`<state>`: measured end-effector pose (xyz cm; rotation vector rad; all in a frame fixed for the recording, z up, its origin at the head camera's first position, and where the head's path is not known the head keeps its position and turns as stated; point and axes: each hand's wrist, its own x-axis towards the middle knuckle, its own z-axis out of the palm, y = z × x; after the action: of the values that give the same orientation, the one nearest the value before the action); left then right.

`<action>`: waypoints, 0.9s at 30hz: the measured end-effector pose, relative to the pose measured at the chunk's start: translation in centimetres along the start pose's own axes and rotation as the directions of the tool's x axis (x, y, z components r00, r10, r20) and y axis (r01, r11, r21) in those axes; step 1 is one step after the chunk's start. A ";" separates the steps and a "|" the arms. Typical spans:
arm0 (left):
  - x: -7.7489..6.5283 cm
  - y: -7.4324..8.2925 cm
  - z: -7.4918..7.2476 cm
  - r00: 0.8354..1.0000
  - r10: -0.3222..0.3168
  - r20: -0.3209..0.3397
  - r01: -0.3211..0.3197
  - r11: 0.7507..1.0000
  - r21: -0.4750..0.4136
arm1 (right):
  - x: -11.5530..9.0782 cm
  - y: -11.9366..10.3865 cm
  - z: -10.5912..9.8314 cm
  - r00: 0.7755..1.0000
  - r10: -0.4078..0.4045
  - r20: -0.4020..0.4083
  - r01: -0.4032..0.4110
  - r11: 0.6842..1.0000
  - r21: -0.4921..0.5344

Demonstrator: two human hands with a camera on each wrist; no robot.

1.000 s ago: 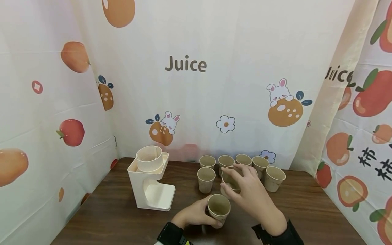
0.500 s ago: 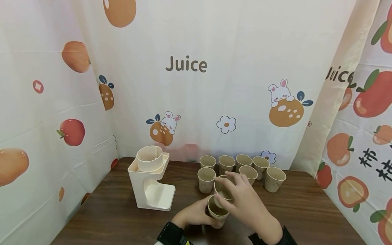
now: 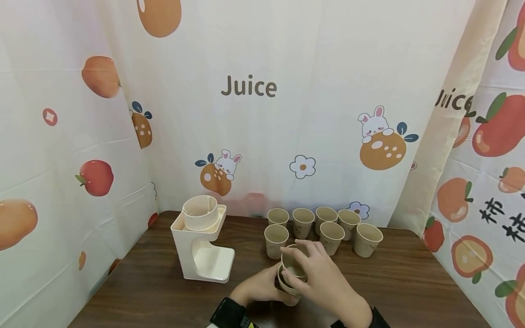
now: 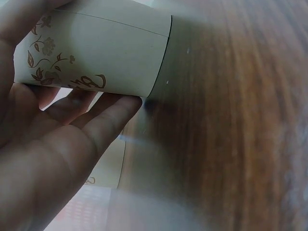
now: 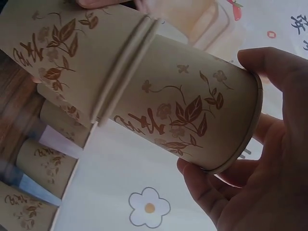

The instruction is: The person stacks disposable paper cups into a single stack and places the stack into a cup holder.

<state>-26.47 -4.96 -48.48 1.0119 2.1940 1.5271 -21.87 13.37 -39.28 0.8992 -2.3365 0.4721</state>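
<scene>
In the head view, my left hand [image 3: 258,287] grips a beige paper cup around its side, low over the table. The left wrist view shows that lower cup [image 4: 106,48] with brown flower print, thumb on one side and fingers along the other. My right hand [image 3: 324,278] pinches a second paper cup [image 5: 192,101] by its rim, fingertips and thumb spread around it. This upper cup's base is partly inside the lower one, slightly tilted. Two rims lie against each other at the lower cup's mouth in the right wrist view.
Several more paper cups [image 3: 303,218] stand upright in two loose rows behind the hands. On the left stands a cream-coloured stand [image 3: 186,255] with a round holder [image 3: 201,218] on top. A printed curtain [image 3: 262,127] closes off the dark wooden table [image 3: 156,282] at the back.
My right hand has carried its cup from beside the rows leftward and toward me, and its base has entered the cup in my left hand. The left hand has stayed in place.
</scene>
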 end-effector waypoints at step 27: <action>-0.4 -0.3 -0.5 0.999 0.037 0.038 -0.036 0.999 -0.031 | -1.4 1.1 3.2 0.972 -0.012 0.233 -0.007 0.997 0.083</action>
<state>-26.59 -5.61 -48.63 1.0687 2.1313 1.5381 -23.05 13.22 -42.71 1.0466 -2.5432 0.4883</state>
